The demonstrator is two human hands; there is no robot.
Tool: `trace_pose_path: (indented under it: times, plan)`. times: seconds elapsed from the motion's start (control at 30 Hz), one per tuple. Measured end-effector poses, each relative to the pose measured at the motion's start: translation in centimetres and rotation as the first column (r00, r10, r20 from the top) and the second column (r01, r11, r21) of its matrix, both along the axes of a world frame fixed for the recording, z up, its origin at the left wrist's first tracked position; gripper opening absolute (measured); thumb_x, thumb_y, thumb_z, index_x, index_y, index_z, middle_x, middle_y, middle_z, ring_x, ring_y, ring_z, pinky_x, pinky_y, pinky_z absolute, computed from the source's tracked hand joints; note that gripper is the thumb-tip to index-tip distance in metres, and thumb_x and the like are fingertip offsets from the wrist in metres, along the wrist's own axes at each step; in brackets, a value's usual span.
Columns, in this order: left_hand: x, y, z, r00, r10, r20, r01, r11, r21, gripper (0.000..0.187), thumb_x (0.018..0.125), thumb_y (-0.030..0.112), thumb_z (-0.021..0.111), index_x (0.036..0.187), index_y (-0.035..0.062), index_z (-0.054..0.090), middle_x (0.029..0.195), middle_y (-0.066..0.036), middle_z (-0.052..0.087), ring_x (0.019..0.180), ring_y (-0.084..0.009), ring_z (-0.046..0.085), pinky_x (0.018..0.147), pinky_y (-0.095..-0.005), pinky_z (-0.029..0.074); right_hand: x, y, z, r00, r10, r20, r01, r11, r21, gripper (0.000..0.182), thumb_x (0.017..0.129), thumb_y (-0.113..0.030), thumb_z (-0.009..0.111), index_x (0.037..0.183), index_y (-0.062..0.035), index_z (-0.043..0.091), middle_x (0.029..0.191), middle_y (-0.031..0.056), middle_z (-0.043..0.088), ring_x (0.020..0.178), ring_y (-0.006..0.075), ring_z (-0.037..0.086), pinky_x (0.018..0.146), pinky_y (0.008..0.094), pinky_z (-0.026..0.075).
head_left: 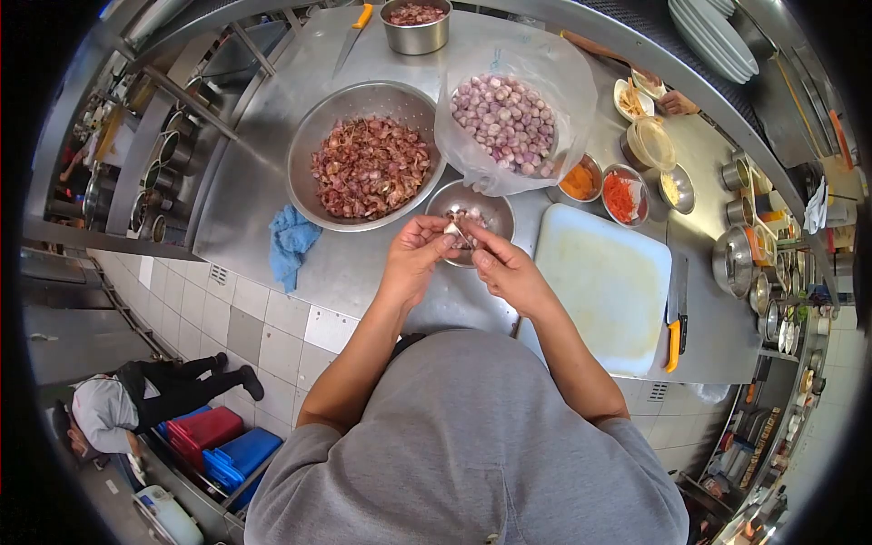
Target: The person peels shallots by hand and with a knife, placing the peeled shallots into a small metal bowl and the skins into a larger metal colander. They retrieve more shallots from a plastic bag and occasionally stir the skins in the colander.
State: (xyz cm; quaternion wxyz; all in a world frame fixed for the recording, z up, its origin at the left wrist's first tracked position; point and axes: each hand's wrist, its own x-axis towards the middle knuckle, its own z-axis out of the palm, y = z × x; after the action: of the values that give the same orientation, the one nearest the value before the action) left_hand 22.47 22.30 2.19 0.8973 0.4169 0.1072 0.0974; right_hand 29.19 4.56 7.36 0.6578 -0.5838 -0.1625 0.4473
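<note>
A working kitchen, by its look a restaurant's. A broad steel table [259, 154] carries a bag's worth of small purple bulbs [504, 123], a white board [599, 282], a knife [674, 341] and bowls of cut food, such as shredded carrot [620, 197]. Plates [718, 41] stand stacked overhead; pots [173, 145] crowd a rack at left. The floor [213, 313] is tiled, and another person [109, 413] is near red [204, 434] and blue tubs [243, 454].
</note>
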Motion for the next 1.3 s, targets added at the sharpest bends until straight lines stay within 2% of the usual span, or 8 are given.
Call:
trace_pose_path:
  times: [0.17,0.5,0.67,0.8,0.9,0.97,1.07,1.3]
  plan:
    - [-0.2,-0.1,0.4,0.999,-0.019,0.036,0.02,1.0,-0.022,0.021,0.089,0.001,0.065,0.11,0.0051,0.06,0.107,-0.006,0.064,0.098,-0.0147,0.063,0.08,-0.0288,0.056,-0.1,0.4,-1.3,0.959,-0.028,0.282,0.004,0.996,0.088,0.053,0.097,-0.017,0.057,0.146,-0.0046,0.038,0.149,0.0094,0.042,0.138,0.0185,0.036,0.113,0.0317,0.028]
    - [-0.5,-0.3,0.1,0.996,-0.03,0.084,0.035,0.998,-0.055,0.022,0.09,0.002,0.063,0.112,0.0052,0.062,0.111,-0.009,0.065,0.098,-0.0173,0.065,0.086,-0.0324,0.055,-0.2,0.3,-0.2,0.84,-0.016,0.543,0.059,0.996,-0.063,0.043,0.096,-0.016,0.059,0.138,-0.0085,0.051,0.139,0.0081,0.054,0.129,0.0201,0.049,0.108,0.0327,0.036]
    - [-0.4,-0.1,1.4,0.995,-0.088,0.037,0.094,0.978,-0.188,0.025,0.092,0.003,0.061,0.116,0.0044,0.061,0.112,-0.01,0.065,0.103,-0.0219,0.065,0.088,-0.0344,0.056,0.0,-0.3,0.2,0.964,-0.115,-0.241,0.134,0.989,0.063,0.042,0.098,-0.019,0.058,0.139,-0.0164,0.052,0.084,-0.0036,0.057,0.067,0.0054,0.05,0.058,0.0217,0.043]
    - [-0.3,0.0,1.2,0.998,-0.06,-0.002,0.058,0.969,-0.242,0.025,0.092,0.004,0.061,0.117,0.0035,0.06,0.112,-0.009,0.065,0.105,-0.0229,0.065,0.087,-0.0338,0.056,-0.3,0.3,-0.2,0.967,-0.173,-0.189,0.176,0.984,-0.001,0.043,0.099,-0.019,0.057,0.141,-0.0182,0.051,0.071,-0.0074,0.039,0.055,0.0025,0.027,0.045,0.0212,0.026]
    - [-0.1,0.1,0.6,0.999,-0.037,-0.006,0.035,0.982,-0.184,0.023,0.093,0.008,0.062,0.116,0.0055,0.06,0.112,-0.007,0.065,0.102,-0.0181,0.064,0.089,-0.0335,0.056,-0.4,0.3,-0.1,0.993,-0.115,0.0,0.114,0.991,-0.073,0.046,0.099,-0.017,0.057,0.143,-0.0142,0.047,0.089,-0.0025,0.059,0.071,0.0044,0.051,0.06,0.0204,0.044]
    - [-0.2,0.0,0.6,0.999,-0.036,0.02,0.04,0.978,-0.207,0.022,0.093,0.008,0.063,0.114,0.0063,0.06,0.111,-0.007,0.065,0.101,-0.0172,0.064,0.089,-0.0331,0.055,-0.7,0.7,-0.1,0.962,-0.095,0.257,0.101,0.995,-0.009,0.049,0.098,-0.017,0.057,0.145,-0.0095,0.043,0.128,0.0049,0.059,0.112,0.0129,0.057,0.094,0.0259,0.046]
    - [-0.2,-0.2,0.5,0.997,-0.033,0.075,0.05,0.973,-0.227,0.017,0.092,0.009,0.063,0.109,0.0082,0.06,0.108,-0.005,0.065,0.099,-0.016,0.064,0.088,-0.0324,0.055,-0.4,0.8,-1.9,0.968,-0.052,0.247,0.024,0.993,0.116,0.052,0.097,-0.015,0.057,0.145,-0.0053,0.04,0.152,0.0069,0.038,0.139,0.0175,0.035,0.114,0.0311,0.027]
    - [-0.1,-0.8,0.6,0.993,0.027,0.115,-0.005,0.983,-0.186,0.012,0.09,0.006,0.066,0.098,0.0087,0.058,0.105,-0.006,0.065,0.097,-0.0167,0.065,0.083,-0.0314,0.055,-0.4,0.6,0.7,0.98,-0.011,0.198,0.014,1.0,-0.011,0.05,0.097,-0.015,0.057,0.144,-0.0042,0.042,0.15,0.0081,0.041,0.139,0.0179,0.034,0.115,0.0316,0.026]
